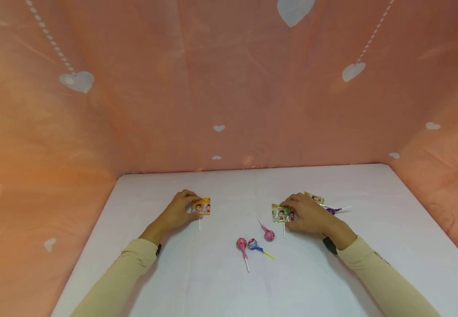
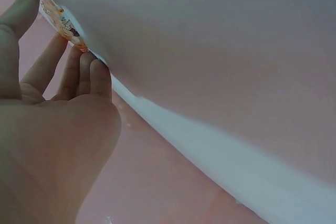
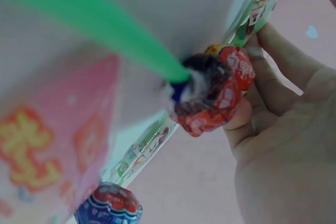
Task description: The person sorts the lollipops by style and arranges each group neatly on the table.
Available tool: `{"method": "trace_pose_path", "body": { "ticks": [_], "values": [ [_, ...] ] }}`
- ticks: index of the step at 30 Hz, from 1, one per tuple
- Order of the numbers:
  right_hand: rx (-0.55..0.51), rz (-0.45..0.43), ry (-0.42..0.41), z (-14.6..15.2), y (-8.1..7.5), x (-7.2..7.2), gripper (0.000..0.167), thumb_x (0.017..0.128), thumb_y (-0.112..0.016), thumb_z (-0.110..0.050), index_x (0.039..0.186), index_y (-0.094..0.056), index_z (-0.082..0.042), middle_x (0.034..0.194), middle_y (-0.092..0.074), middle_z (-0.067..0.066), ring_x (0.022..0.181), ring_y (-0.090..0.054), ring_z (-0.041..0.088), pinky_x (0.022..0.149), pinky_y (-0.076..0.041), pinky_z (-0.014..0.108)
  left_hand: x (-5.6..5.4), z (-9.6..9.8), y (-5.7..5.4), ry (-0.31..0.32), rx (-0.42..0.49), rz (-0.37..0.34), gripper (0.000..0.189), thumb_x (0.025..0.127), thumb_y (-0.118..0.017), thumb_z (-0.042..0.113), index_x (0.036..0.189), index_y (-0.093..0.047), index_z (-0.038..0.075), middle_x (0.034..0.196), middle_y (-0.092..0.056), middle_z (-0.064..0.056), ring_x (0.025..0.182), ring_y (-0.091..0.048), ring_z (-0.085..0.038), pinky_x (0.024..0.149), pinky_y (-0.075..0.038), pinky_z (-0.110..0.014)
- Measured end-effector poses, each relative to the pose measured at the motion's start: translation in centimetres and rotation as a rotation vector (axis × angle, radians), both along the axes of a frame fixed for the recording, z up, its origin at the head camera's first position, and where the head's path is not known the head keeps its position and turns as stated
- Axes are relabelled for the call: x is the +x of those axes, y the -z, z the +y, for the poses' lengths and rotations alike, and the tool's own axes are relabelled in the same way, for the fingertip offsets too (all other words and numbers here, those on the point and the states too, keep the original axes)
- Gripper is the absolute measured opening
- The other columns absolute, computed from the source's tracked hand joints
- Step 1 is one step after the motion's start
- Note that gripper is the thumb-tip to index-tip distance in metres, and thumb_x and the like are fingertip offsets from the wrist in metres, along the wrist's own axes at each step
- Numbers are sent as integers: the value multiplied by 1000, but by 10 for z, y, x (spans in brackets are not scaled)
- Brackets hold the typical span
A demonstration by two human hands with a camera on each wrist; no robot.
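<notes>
My left hand pinches a flat orange-wrapped lollipop between thumb and fingers, its white stick pointing toward me. In the left wrist view, the orange packet shows at the fingertips. Farther right, my right hand grips a flat green-wrapped lollipop by its side, also stick toward me. Between the hands lie a pink lollipop, a blue-and-red lollipop and a second pink lollipop. In the right wrist view, a red-wrapped lollipop with a green stick partly covers the fingers.
Beyond the right hand lie a yellow-green packet and a purple lollipop, both partly hidden. A pink packet and a blue-and-red ball appear close to the right wrist camera. Orange cloth with hearts surrounds the white table.
</notes>
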State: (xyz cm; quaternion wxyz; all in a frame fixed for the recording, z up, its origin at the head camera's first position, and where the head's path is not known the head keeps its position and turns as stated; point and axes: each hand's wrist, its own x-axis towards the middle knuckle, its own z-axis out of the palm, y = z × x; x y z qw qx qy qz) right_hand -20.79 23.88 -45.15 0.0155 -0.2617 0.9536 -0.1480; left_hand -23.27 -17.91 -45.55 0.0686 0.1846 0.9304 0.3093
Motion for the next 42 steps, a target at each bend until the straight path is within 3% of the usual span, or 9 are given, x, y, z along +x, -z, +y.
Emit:
{"method": "trace_pose_path", "body": {
  "ticks": [7, 18, 32, 42],
  "values": [
    [-15, 22, 11, 0, -2, 1, 51, 74, -78, -31, 119, -69, -10, 120, -65, 8, 116, -57, 31, 111, -33, 61, -1, 1, 0, 1, -21, 20, 56, 85, -79, 22, 133, -60, 1, 137, -50, -15, 132, -42, -37, 112, -36, -54],
    [-30, 87, 14, -1, -2, 0, 53, 70, -78, -33, 119, -69, -13, 118, -67, 5, 113, -57, 25, 103, -44, 49, 0, 1, 0, -1, -23, 18, 55, 85, -79, 22, 132, -61, 1, 137, -51, -15, 132, -42, -37, 112, -36, -54],
    [-42, 146, -21, -7, -5, -4, 52, 72, -74, -31, 121, -69, -15, 117, -67, 1, 110, -57, 20, 98, -46, 45, 0, 1, 0, 2, -38, 13, 55, 86, -79, 22, 133, -60, 1, 138, -50, -15, 132, -42, -36, 112, -36, -54],
    [-12, 132, -47, -21, -4, -7, 52, 75, -72, -33, 124, -68, -15, 120, -65, 2, 112, -56, 20, 95, -48, 45, 1, 1, -3, 4, -33, 2, 55, 86, -78, 23, 134, -60, 1, 138, -49, -15, 133, -42, -37, 112, -36, -55]
  ]
}}
